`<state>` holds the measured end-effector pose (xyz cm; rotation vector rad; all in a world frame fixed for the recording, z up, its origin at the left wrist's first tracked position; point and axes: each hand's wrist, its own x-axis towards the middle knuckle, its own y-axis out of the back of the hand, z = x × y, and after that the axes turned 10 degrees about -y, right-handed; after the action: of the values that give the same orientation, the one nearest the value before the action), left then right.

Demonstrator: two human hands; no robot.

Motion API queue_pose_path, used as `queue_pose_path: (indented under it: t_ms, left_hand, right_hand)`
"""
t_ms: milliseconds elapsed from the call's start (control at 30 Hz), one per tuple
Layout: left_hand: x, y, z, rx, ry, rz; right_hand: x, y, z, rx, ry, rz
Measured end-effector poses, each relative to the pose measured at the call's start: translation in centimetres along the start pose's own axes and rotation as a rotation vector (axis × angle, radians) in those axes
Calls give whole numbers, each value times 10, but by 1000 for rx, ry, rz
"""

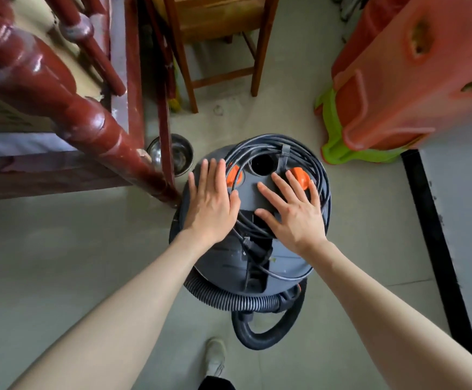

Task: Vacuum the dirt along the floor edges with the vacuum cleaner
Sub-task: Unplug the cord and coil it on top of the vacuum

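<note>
Clutter rings your hands: a glossy dark-red turned wooden post point(88, 119) and a steel bowl point(180, 157) just left of your left hand point(212, 206), stacked orange and green plastic stools point(392, 88) beyond your right hand point(294, 212). Both hands lie flat, fingers spread wide, gripping nothing, on the round grey canister vacuum cleaner point(229, 257) directly beneath them. Its black cord point(308, 161) coils on top; its ribbed hose point(223, 301) curls nearer you.

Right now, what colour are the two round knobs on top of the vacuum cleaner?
Orange knobs on the dark grey vacuum cleaner, seen best in the head view.
</note>
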<state>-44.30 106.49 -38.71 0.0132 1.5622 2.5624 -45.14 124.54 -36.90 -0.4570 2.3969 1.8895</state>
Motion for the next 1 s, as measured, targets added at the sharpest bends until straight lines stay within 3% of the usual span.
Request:
queue_pose_path:
  t_ms: [1000]
  left_hand:
    - [328, 56, -48, 28, -25, -28]
  right_hand:
    - [325, 80, 24, -187, -65, -86]
